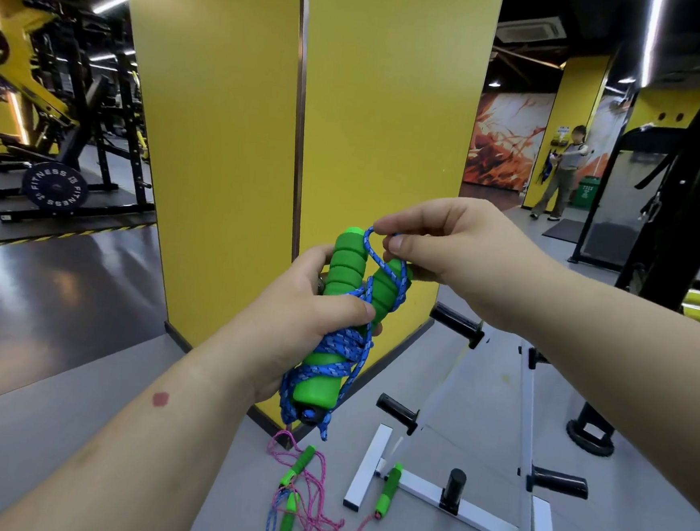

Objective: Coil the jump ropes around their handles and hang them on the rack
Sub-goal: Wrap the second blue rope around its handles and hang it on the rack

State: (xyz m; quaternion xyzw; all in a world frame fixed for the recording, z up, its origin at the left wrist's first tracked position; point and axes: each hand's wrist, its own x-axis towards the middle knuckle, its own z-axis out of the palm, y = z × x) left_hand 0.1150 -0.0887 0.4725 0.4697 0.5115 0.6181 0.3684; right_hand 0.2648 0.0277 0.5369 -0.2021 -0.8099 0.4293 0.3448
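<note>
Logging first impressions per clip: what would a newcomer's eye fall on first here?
Centre frame, the left hand grips two green foam handles wrapped in blue rope, while the right hand pinches a rope loop above them. Behind stands a big yellow pillar; more jump ropes lie tangled on the floor beside a white rack.

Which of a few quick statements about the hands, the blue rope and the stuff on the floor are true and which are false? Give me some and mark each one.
1. The left hand grips the two green handles together. True.
2. The right hand is empty. False: it pinches a loop of the blue rope near the handle tops.
3. The blue rope is wound around the handles. True.
4. The pink rope already hangs on the white rack. False: it lies loose on the floor beside the rack.
5. The pillar behind the hands is yellow. True.
</note>
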